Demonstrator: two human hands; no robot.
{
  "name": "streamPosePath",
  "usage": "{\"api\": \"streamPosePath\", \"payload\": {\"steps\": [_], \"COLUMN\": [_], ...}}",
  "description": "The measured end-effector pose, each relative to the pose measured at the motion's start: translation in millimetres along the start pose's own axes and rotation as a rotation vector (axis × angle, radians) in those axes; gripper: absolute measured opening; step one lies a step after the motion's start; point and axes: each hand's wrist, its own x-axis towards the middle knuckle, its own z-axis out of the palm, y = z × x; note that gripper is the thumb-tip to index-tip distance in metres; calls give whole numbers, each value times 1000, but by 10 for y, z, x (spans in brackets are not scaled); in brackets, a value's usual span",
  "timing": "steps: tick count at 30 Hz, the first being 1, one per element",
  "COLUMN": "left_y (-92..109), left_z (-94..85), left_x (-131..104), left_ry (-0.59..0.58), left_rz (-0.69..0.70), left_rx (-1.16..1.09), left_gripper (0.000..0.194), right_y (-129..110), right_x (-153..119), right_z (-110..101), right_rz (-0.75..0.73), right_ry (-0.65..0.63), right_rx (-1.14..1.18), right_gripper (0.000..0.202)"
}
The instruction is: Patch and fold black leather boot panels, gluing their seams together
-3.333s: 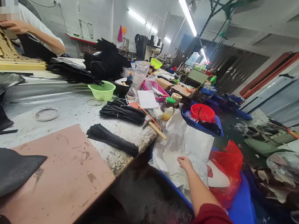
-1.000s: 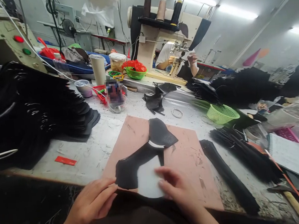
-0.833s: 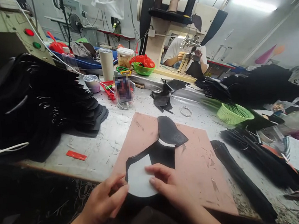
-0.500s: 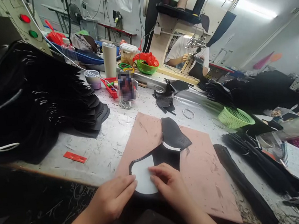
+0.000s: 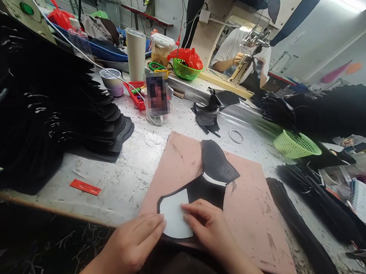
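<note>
Sheet cutout (image 5: 176,217), white, lies on part-hidden black piece (image 5: 205,193) atop pink board (image 5: 251,220). Left hand (image 5: 134,241): fingers together at cutout's left edge. Right hand (image 5: 209,221): fingers slightly apart on it. Can't tell if either pinches.

Our right hand (image 5: 210,223) has come in from well right of the black piece (image 5: 204,191); the white piece (image 5: 175,215) has shifted onto the black piece's left end, our left hand (image 5: 132,240) now touching it.

Fingers (image 5: 150,230) on white piece (image 5: 175,215), black panel (image 5: 206,194), pink board (image 5: 249,216)
</note>
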Motion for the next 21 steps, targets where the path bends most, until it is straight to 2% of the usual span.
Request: {"api": "streamPosePath", "payload": {"steps": [21], "left_y": [-6], "left_z": [45], "left_x": [-37], "left_ry": [-61], "left_rz": [-21], "left_rx": [12], "left_gripper": [28], "right_y": [25], "right_x": [80], "right_z": [-34], "right_rz": [162], "right_ry": [-70], "right_rx": [30], "right_gripper": [21]}}
